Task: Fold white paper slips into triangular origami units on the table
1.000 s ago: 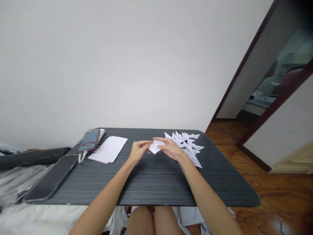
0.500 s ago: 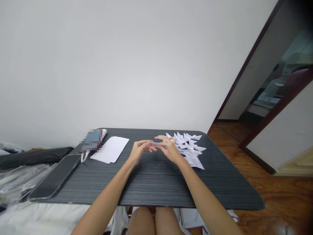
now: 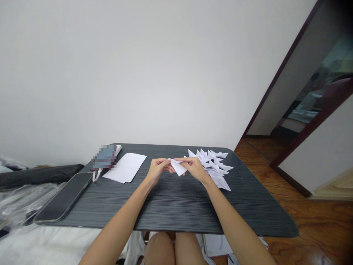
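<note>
A small piece of folded white paper [image 3: 178, 168] is held above the middle of the dark table, one corner pointing down toward me. My left hand [image 3: 159, 169] pinches its left edge between thumb and fingers. On the other side, my right hand [image 3: 195, 168] grips the right edge, its fingers partly hiding the paper. Just beyond and to the right of that hand lies a cluster of several folded paper boats [image 3: 216, 163] with pointed ends. Left of my hands, a stack of flat white paper sheets [image 3: 127, 167] rests on the table.
The dark, ribbed table [image 3: 176, 213] stands against a white wall. On its left are a black phone [image 3: 64, 198] and a pixelated device [image 3: 104, 158] with a white cable [image 3: 96, 176]. Plastic-wrapped items [image 3: 24, 202] lie beyond the left edge. A wooden floor [image 3: 317, 221] is at right.
The folded paper has turned from edge-on to showing a broad triangular face. My right hand's fingers, raised before, have come down onto the paper's right side.
</note>
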Demonstrator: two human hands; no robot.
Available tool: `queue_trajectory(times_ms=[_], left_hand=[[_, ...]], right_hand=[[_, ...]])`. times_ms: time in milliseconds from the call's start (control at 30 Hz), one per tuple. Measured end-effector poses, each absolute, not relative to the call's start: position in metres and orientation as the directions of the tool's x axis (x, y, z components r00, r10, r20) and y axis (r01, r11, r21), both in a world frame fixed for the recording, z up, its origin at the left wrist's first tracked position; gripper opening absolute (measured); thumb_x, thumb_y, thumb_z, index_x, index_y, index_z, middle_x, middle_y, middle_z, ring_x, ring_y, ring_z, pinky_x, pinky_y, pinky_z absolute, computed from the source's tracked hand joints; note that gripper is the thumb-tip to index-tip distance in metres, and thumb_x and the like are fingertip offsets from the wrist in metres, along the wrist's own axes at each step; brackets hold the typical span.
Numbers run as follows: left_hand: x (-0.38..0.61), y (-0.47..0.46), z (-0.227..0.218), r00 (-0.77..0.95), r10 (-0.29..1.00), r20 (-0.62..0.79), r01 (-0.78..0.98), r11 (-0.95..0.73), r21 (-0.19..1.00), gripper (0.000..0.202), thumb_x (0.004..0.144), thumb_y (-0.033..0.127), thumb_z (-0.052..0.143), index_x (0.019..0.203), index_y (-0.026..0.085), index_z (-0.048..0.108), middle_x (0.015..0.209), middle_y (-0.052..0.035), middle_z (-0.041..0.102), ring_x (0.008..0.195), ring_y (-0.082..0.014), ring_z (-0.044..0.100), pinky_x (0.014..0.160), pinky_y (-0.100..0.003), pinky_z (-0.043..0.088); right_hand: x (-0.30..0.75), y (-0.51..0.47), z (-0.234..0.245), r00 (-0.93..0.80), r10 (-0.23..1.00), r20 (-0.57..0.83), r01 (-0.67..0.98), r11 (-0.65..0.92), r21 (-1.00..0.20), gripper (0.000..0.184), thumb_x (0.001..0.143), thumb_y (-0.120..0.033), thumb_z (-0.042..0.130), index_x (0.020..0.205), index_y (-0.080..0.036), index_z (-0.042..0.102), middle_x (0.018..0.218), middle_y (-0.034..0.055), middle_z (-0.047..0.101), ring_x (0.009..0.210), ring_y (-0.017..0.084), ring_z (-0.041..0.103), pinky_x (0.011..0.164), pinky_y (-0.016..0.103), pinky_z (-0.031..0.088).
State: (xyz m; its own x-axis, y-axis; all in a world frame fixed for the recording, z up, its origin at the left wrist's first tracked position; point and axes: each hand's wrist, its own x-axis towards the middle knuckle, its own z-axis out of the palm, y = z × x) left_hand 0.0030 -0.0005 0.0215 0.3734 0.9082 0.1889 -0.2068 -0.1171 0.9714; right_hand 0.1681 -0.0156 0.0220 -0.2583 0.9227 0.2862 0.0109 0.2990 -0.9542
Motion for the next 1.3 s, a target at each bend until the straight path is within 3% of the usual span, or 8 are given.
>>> queue_trajectory(times_ms=[233,433,567,867,1067,1200,1300], left_hand=[[0.003,0.002,0.020,0.374,0.918,0.129,-0.295,-0.015,0.956,0.022,0.070,0.027,0.055,0.071,0.005,0.059,0.060,-0.0105,0.065,0.053,-0.0172,0.061,0.050,-0.025,0.046],[0.002,0.003,0.019,0.404,0.910,0.098,-0.301,0.031,0.953,0.024,0.069,0.028,0.055,0.067,0.004,0.059,0.060,-0.0128,0.064,0.054,-0.0192,0.062,0.052,-0.027,0.048],[0.003,0.002,0.018,0.408,0.910,0.078,-0.250,0.029,0.968,0.034,0.071,0.037,0.054,0.067,0.004,0.059,0.060,-0.0133,0.065,0.054,-0.0189,0.062,0.054,-0.027,0.049],[0.003,0.005,0.012,0.434,0.899,0.051,-0.157,0.020,0.987,0.032,0.068,0.036,0.059,0.073,0.005,0.061,0.065,-0.0115,0.066,0.060,-0.0177,0.063,0.063,-0.028,0.052],[0.004,0.001,0.017,0.366,0.919,0.146,-0.108,-0.114,0.988,0.031,0.067,0.036,0.059,0.072,0.006,0.060,0.060,-0.0092,0.065,0.055,-0.0179,0.063,0.058,-0.029,0.053],[0.006,-0.003,0.016,0.304,0.915,0.264,-0.056,-0.259,0.964,0.027,0.069,0.034,0.057,0.073,0.008,0.060,0.058,-0.0063,0.064,0.054,-0.0171,0.062,0.057,-0.029,0.053],[0.007,-0.006,0.016,0.315,0.895,0.316,-0.003,-0.332,0.943,0.025,0.070,0.034,0.055,0.072,0.009,0.060,0.059,-0.0055,0.064,0.055,-0.0171,0.062,0.057,-0.028,0.052]], right_hand=[[0.168,-0.015,0.023,-0.242,0.917,0.317,0.017,0.331,-0.944,0.021,0.069,-0.020,0.051,0.081,-0.017,0.067,0.063,0.0017,0.061,0.046,0.009,0.049,0.038,0.019,0.041],[0.172,-0.017,0.024,-0.272,0.892,0.363,0.200,0.421,-0.885,0.022,0.070,-0.014,0.047,0.079,-0.017,0.067,0.069,0.0021,0.062,0.055,0.010,0.051,0.047,0.021,0.039],[0.175,-0.017,0.025,-0.324,0.833,0.449,0.285,0.538,-0.793,0.025,0.072,-0.010,0.045,0.080,-0.018,0.067,0.073,0.0027,0.062,0.067,0.012,0.053,0.059,0.023,0.039],[0.177,-0.015,0.025,-0.387,0.788,0.478,0.290,0.596,-0.749,0.031,0.071,-0.004,0.040,0.078,-0.017,0.066,0.072,0.0029,0.060,0.068,0.011,0.053,0.060,0.022,0.039],[0.180,-0.020,0.033,-0.432,0.802,0.413,0.279,0.554,-0.784,0.027,0.072,-0.009,0.041,0.080,-0.016,0.066,0.081,0.0036,0.062,0.072,0.012,0.054,0.064,0.023,0.040],[0.180,-0.019,0.033,-0.294,0.899,0.325,0.307,0.411,-0.859,0.028,0.075,-0.025,0.047,0.098,-0.015,0.060,0.082,0.0050,0.065,0.069,0.014,0.056,0.060,0.025,0.041],[0.177,-0.016,0.027,-0.273,0.904,0.329,0.380,0.415,-0.827,0.022,0.073,-0.026,0.051,0.084,-0.014,0.064,0.078,0.0056,0.065,0.071,0.016,0.057,0.062,0.025,0.041]])
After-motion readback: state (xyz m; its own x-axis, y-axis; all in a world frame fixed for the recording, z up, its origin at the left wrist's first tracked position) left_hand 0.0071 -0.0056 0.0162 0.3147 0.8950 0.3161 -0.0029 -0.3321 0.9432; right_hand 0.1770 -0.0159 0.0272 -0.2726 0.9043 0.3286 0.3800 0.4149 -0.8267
